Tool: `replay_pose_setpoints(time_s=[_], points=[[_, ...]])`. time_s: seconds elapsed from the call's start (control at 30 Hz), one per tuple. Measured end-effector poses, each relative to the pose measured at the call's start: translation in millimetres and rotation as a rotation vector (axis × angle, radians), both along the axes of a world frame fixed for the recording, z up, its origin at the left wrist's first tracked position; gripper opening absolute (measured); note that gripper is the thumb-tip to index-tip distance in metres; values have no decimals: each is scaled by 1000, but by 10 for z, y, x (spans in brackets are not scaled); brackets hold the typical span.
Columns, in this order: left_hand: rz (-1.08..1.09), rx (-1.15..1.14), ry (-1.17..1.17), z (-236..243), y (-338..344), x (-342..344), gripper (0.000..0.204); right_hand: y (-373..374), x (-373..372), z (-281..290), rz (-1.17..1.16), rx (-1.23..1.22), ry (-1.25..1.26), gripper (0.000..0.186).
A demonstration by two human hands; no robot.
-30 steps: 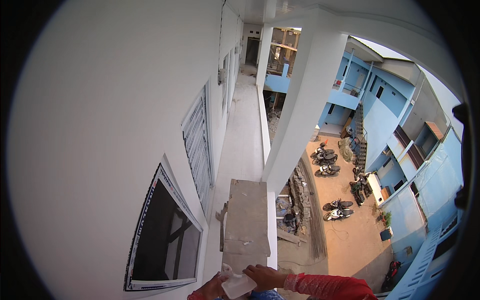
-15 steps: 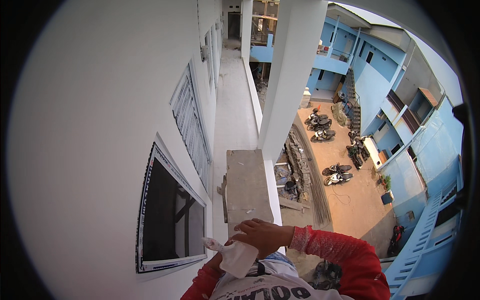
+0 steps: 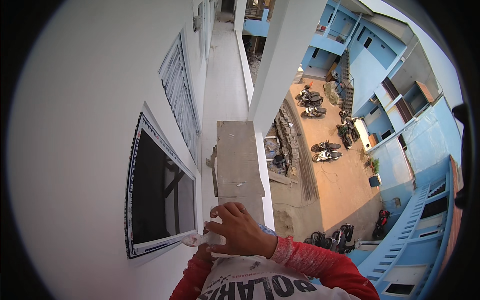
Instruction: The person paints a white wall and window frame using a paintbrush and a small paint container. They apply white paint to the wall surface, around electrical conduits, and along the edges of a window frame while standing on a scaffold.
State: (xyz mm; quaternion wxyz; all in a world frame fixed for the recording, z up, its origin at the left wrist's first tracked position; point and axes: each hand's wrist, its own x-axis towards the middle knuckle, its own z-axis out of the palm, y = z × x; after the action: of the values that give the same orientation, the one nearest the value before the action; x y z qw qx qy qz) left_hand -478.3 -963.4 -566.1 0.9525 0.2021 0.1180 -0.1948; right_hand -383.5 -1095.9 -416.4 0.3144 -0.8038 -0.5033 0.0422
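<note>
A: Far left?
B: One white wall [image 3: 80, 150]. Set in it, one dark window [image 3: 162, 192] with a taped frame; further along, one louvred window [image 3: 177, 97].

A: Below the window's lower corner?
B: One small white tool [image 3: 196, 240], paint-crusted, poking out leftward just beside the window's bottom right corner. Kind of tool: cannot tell.

A: Hands?
B: Two. Left hand [image 3: 204, 254] mostly hidden beneath the other, only a sliver visible; grip impossible to tell. Right hand [image 3: 240, 232] laid over the top, fingers curled, wrapped round the white tool's near end. One red sleeve [image 3: 320, 260], paint-flecked, running off toward the lower right.

A: Just past the hands?
B: One grey concrete ledge [image 3: 237, 160], its near end touching the knuckles, lying along the walkway's outer edge. One white walkway [image 3: 225, 85], one white pillar [image 3: 282, 60].

A: Right side?
B: One sandy courtyard [image 3: 340, 175] far below, several parked motorbikes [image 3: 325, 152] in clusters, too small to count surely. Blue buildings [image 3: 380, 75] around it.
</note>
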Motion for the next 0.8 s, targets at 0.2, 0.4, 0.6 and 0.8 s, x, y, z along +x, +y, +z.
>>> replay_pose_setpoints(time_s=[0.2, 0.4, 0.6, 0.8], points=[[169, 520, -188, 52, 77, -244, 72, 159, -142, 87, 15, -285, 87, 39], [236, 22, 60, 276, 62, -312, 85, 70, -149, 219, 8, -73, 250, 36], [341, 150, -25, 448, 178, -475, 83, -140, -26, 154, 95, 142, 539, 41], [565, 323, -47, 519, 109, -564, 83, -310, -58, -77, 62, 358, 702, 44]])
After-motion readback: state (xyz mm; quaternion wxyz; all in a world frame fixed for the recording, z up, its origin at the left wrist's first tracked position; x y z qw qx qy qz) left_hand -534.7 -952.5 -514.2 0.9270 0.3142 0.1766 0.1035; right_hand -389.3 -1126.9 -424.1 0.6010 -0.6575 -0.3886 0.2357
